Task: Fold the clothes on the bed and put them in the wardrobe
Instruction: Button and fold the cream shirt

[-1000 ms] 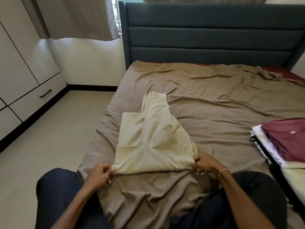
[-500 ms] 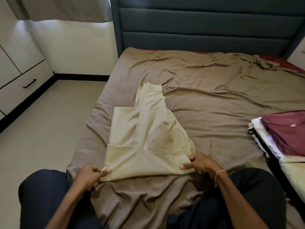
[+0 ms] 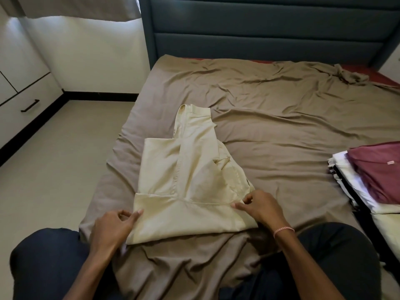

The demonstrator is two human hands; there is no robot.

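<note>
Head-camera view: we look down on a cream shirt (image 3: 190, 191) lying partly folded on the brown sheet of the bed (image 3: 281, 126), at the centre and lower centre of the frame, its collar end pointing toward the dark headboard (image 3: 259, 29) at the top. At lower left, our left hand (image 3: 112, 228) grips the shirt's near left corner, its fingers (image 3: 137, 214) curled over the edge. At lower right of centre, our right hand (image 3: 262, 206) touches the shirt's right edge with thumb and forefinger apart; we cannot tell whether it pinches the cloth. A pink bracelet (image 3: 283, 231) circles that wrist. At the right edge of the frame a stack of folded clothes (image 3: 376, 169), maroon on top, sits on the bed, well apart from the shirt. The wardrobe (image 3: 21, 83) stands at the upper left, beside the floor (image 3: 54, 169).
</note>
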